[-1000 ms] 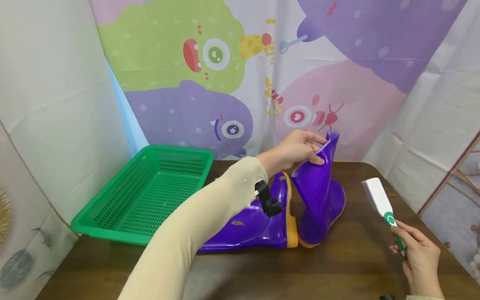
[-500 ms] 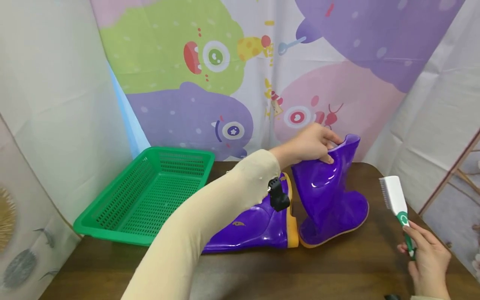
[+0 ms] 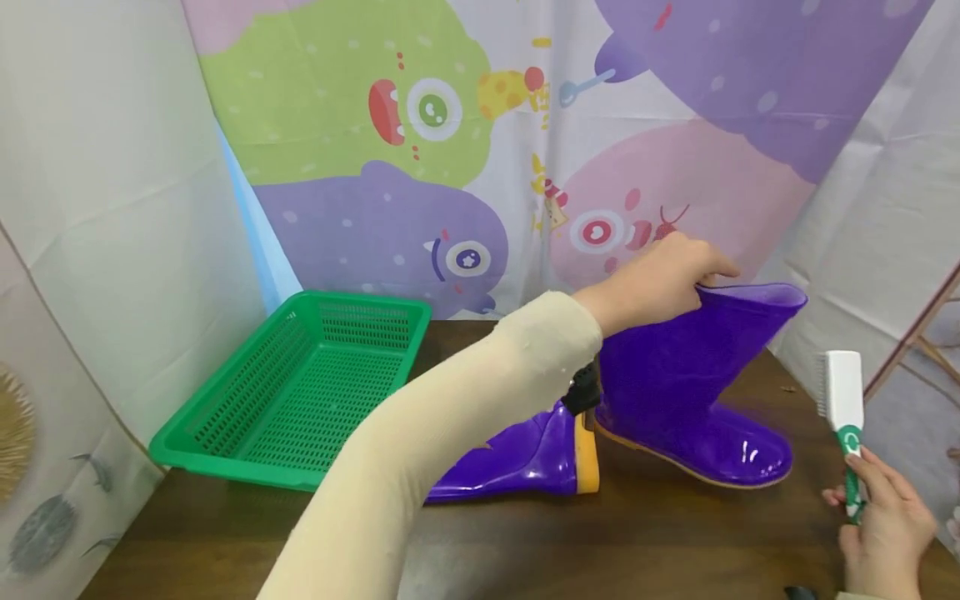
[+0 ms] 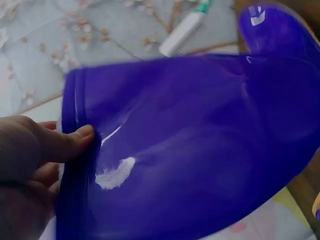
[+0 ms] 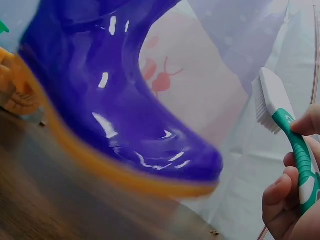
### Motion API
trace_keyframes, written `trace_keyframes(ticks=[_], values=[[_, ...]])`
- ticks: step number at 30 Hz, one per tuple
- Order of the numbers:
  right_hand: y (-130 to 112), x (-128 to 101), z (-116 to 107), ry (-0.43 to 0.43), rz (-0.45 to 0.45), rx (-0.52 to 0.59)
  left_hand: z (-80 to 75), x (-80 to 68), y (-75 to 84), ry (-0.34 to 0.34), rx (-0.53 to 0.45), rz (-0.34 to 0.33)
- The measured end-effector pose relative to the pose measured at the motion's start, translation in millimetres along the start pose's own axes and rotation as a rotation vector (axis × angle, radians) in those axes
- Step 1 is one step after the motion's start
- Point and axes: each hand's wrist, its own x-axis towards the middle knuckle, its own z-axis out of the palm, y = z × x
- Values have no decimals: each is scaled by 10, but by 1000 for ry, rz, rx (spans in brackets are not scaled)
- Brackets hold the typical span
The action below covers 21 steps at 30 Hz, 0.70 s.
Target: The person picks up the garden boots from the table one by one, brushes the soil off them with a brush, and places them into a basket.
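Brown tabletop (image 3: pixel 510 550): purple rain boot (image 3: pixel 675 375), beside its mate (image 3: pixel 540 460) lying sideways, is pinched at the rim (image 4: pixel 73 100) by the left hand (image 3: pixel 660 275), apparently for positioning; scrubbing would need the scrub brush (image 3: pixel 848 433), gripped by the right hand (image 3: pixel 888 517), brought closer.

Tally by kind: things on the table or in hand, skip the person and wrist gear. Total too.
Boots: 2 (held boot, lying boot)
Brush: 1
Basket: 1
Total: 4
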Motion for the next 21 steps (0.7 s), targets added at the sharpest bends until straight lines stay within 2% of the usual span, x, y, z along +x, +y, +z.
trace_keyframes(ticks=[2,5,11,16,21], values=[[-15,13,-9,-4,6,25,49,5,18,36,41,56],[-30,26,-18,5,8,37,113,2,18,70,60,105],[-13,19,-19,8,-11,33,232,-72,-105,73,77,135],[-2,3,3,-1,-15,20,367,-224,-281,112,80,169],[28,-10,26,-9,-39,-30,476,-431,-474,230,41,214]])
